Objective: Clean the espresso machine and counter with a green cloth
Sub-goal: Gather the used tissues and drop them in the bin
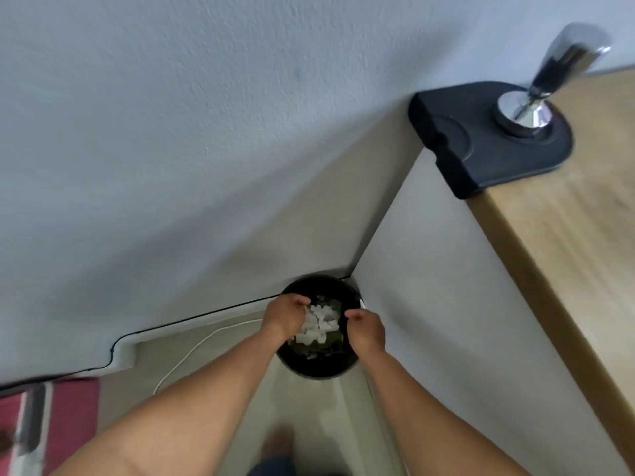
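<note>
A round black bin stands on the floor in the corner beside the counter. Both my arms reach down over it. My left hand and my right hand are curled, each pinching a side of what looks like the green cloth, stretched between them above the bin's opening. White scraps lie bunched on the cloth. Blur hides exactly how my fingers grip. No espresso machine is in view.
The wooden counter runs along the right, with a black tamping mat on its corner and a chrome tamper standing on it. A black cable follows the skirting; a white cable lies on the floor. A red item sits bottom left.
</note>
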Demonstrator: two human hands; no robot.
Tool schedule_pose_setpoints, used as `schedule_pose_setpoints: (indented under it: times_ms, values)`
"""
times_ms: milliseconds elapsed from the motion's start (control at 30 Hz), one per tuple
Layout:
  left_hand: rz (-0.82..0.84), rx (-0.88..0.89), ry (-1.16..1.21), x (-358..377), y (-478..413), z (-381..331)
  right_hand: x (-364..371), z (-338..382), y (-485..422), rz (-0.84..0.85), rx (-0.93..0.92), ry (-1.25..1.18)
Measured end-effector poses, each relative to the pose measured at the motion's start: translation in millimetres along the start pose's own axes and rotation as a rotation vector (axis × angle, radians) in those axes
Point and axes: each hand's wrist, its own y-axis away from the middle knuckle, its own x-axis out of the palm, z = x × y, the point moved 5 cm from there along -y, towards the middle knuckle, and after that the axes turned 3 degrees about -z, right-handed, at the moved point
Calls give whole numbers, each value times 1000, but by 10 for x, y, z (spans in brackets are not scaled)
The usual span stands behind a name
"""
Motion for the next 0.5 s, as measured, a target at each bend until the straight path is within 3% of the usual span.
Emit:
schedule_pose_setpoints:
  times_ms: [200,500]
  values:
    - [-61,163,30,-451,762,-754,-457,508,747,-11,-131,-11]
    - [-231,490,-125,-933,2360,-2118,-1737,1076,2217,-218,-409,-220]
